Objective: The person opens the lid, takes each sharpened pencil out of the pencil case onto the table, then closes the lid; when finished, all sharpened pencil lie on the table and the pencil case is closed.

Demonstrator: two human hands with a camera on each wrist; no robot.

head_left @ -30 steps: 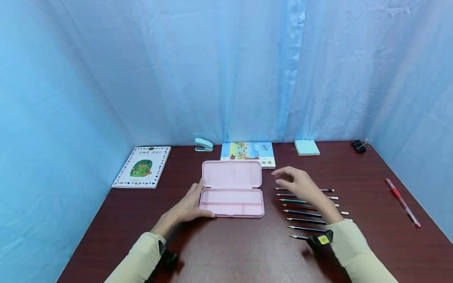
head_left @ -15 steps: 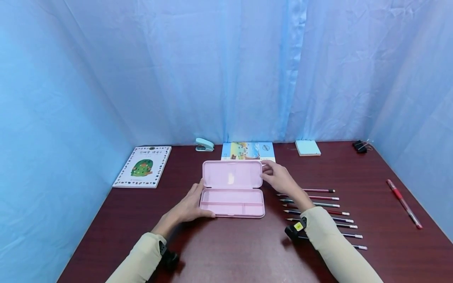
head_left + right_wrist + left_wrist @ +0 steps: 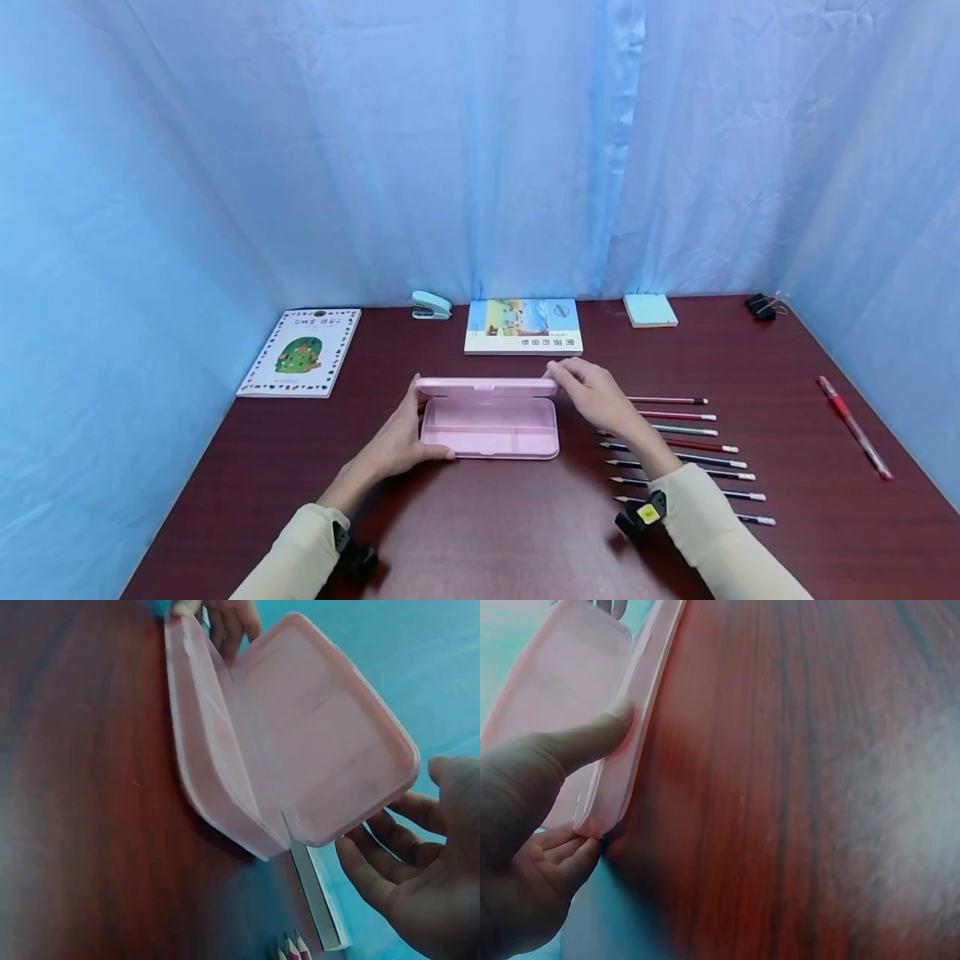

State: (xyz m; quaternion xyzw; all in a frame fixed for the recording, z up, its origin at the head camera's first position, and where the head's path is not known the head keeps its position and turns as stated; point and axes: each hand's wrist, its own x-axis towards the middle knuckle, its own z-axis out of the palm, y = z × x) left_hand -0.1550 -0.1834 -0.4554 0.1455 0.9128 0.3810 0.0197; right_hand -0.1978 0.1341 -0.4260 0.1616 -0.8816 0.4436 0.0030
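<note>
A pink pencil case (image 3: 491, 443) stands on the table with its lid (image 3: 486, 387) tilted partway up; in the head view the divided inside shows below it. My left hand (image 3: 393, 437) grips the case's left end. In the left wrist view its thumb (image 3: 600, 739) lies against the front wall, and the other fingers (image 3: 562, 859) are at the end of the case. At the lid's right edge, my right hand (image 3: 596, 396) holds the lid. Its curled fingers (image 3: 375, 862) are behind the lid's outer side in the right wrist view, with the thumb (image 3: 442, 772) near the lid's corner.
Several pencils (image 3: 686, 475) lie in a row under and beside my right forearm. A red pen (image 3: 855, 425) is farther right. Along the back are a stapler (image 3: 431, 306), a blue book (image 3: 522, 327), a notepad (image 3: 650, 311) and a binder clip (image 3: 763, 307). A white book (image 3: 300, 354) lies left.
My right hand has moved left from above the pencils to the lid's right edge. The lid has swung up and forward from lying back, uncovering the blue book. My left hand has stayed in place.
</note>
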